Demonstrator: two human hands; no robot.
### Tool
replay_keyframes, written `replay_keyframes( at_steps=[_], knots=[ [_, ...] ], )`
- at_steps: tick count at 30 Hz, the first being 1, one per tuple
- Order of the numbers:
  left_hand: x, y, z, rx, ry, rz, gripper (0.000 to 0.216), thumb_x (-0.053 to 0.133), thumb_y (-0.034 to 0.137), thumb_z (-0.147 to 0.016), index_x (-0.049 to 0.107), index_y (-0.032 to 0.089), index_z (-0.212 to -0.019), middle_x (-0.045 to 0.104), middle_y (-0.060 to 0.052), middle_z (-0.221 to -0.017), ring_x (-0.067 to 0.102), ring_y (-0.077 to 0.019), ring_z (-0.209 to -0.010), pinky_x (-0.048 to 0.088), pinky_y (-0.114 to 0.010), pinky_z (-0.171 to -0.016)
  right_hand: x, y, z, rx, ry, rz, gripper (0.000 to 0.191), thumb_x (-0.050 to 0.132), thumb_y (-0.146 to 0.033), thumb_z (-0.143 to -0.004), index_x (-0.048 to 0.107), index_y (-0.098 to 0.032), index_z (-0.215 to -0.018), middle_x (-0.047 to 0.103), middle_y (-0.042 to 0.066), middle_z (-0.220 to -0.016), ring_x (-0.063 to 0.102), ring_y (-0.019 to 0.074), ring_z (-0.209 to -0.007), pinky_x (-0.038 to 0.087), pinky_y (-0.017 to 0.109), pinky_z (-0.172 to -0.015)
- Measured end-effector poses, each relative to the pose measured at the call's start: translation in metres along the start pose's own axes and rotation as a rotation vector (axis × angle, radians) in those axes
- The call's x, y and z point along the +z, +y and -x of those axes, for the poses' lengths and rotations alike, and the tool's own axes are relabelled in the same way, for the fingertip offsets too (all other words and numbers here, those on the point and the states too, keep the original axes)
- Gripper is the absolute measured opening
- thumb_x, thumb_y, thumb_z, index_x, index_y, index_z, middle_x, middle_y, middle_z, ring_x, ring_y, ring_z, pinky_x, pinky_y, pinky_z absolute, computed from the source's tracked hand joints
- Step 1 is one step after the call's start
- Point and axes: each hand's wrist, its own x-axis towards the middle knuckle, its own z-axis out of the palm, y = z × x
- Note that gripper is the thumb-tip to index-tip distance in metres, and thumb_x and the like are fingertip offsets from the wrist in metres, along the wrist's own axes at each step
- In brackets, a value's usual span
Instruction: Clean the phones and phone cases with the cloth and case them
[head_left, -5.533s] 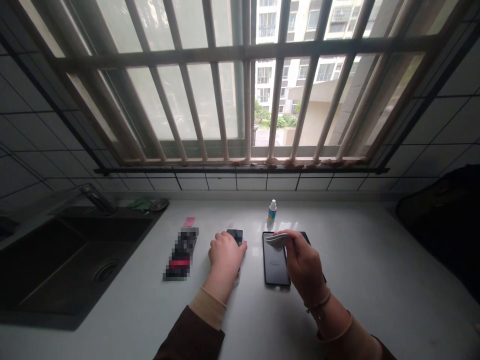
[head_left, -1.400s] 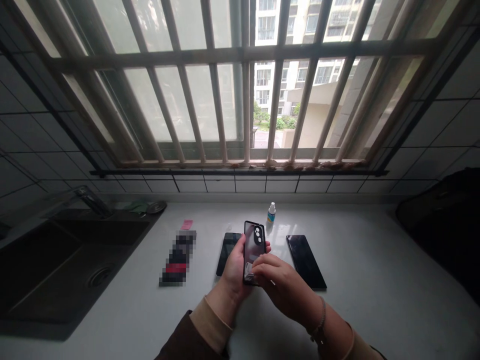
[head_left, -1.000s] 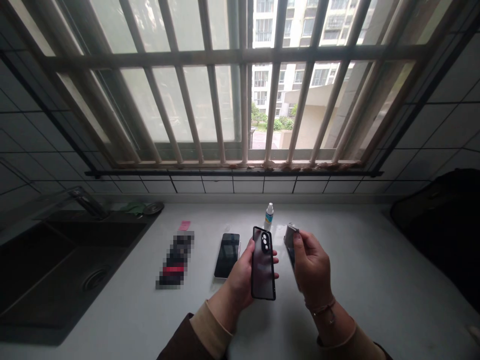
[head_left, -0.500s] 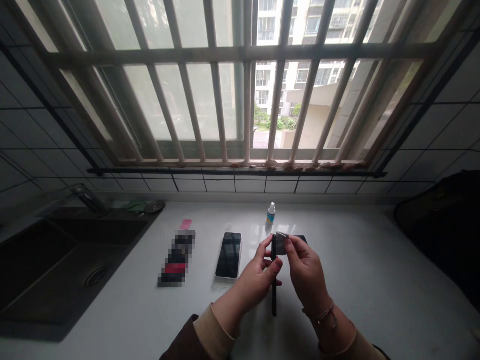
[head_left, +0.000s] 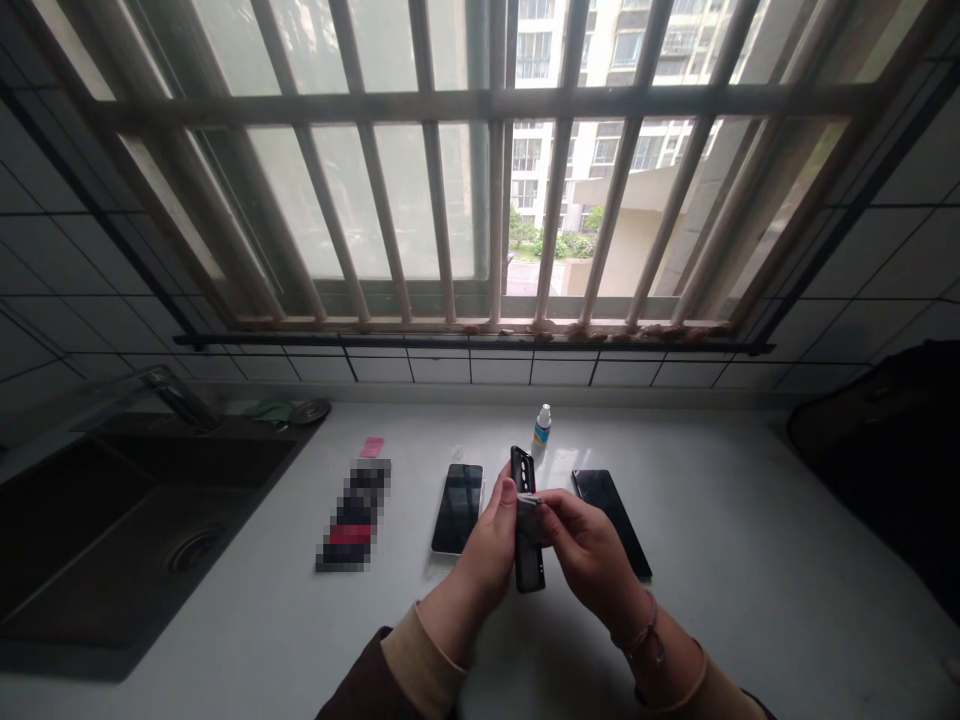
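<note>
My left hand (head_left: 491, 530) is closed around the long side of a black phone case (head_left: 527, 572), which stands tilted on edge above the counter. Camera cut-outs show at the case's upper end. A small grey cloth (head_left: 529, 518) is pinched in my right hand (head_left: 581, 535) and lies against the case, covering part of it. Behind my right hand a black phone (head_left: 606, 500) rests on the counter, partly hidden. Left of my left hand lies another phone (head_left: 457, 508) with a dark screen and a pale edge.
A small white-capped bottle (head_left: 542, 426) stands upright behind the case. A pixelated dark item (head_left: 356, 515) and a pink slip (head_left: 372, 447) lie farther left on the white counter (head_left: 247, 620). The sink (head_left: 150, 540) is at the left, a dark bag-like shape (head_left: 885, 460) at the right.
The phone case has turned from edge-on to show a broad face and shifted left. My right hand has brought the cloth lower and left, uncovering more of the black phone.
</note>
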Motion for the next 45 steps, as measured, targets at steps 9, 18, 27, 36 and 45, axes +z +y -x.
replay_keyframes(
  at_steps=[9,18,27,36,45],
  knots=[
    [-0.006,0.007,-0.01,-0.122,0.184,0.254,0.065,0.063,0.069,-0.096,0.07,0.011,-0.125,0.078,-0.016,-0.104,0.075,-0.0239,-0.09,0.06,-0.036,-0.088,0.005,-0.015,0.001,-0.063,-0.233,0.045,0.03,0.057,-0.042,-0.107,0.077,-0.021,-0.098,0.075,0.004,-0.089,0.067,0.0192,-0.08,0.056,0.03,-0.075],
    [0.008,0.019,0.002,-0.384,-0.094,0.267,0.068,0.05,0.069,-0.102,0.068,0.01,-0.133,0.076,-0.02,-0.111,0.075,-0.0263,-0.087,0.062,-0.041,-0.08,-0.03,-0.002,-0.009,-0.07,0.531,0.378,0.034,0.056,-0.047,-0.107,0.075,-0.02,-0.114,0.08,0.009,-0.102,0.076,0.0258,-0.091,0.061,0.037,-0.082],
    [0.009,0.01,0.001,-0.333,-0.155,0.375,0.058,0.054,0.059,-0.105,0.067,0.014,-0.14,0.077,-0.018,-0.119,0.075,-0.0274,-0.102,0.058,-0.043,-0.097,-0.028,0.023,-0.013,-0.44,0.014,0.655,0.035,0.05,-0.014,-0.107,0.072,-0.028,-0.13,0.077,0.007,-0.134,0.071,0.0272,-0.13,0.048,0.059,-0.122],
    [0.002,0.004,-0.01,-0.228,-0.002,0.532,0.047,0.054,0.049,-0.108,0.074,0.007,-0.114,0.078,-0.016,-0.105,0.075,-0.0214,-0.097,0.056,-0.032,-0.1,-0.02,0.017,-0.011,-0.472,-0.131,0.665,0.039,0.047,-0.007,-0.106,0.069,-0.026,-0.132,0.08,0.008,-0.128,0.076,0.0228,-0.122,0.048,0.059,-0.121],
    [-0.004,0.008,-0.014,-0.197,0.125,0.449,0.056,0.06,0.06,-0.102,0.073,0.006,-0.112,0.079,-0.018,-0.098,0.077,-0.0272,-0.094,0.062,-0.039,-0.093,-0.018,0.004,-0.007,-0.426,-0.238,0.535,0.032,0.052,-0.017,-0.108,0.073,-0.031,-0.128,0.084,0.002,-0.114,0.081,0.021,-0.107,0.051,0.05,-0.121]
  ],
)
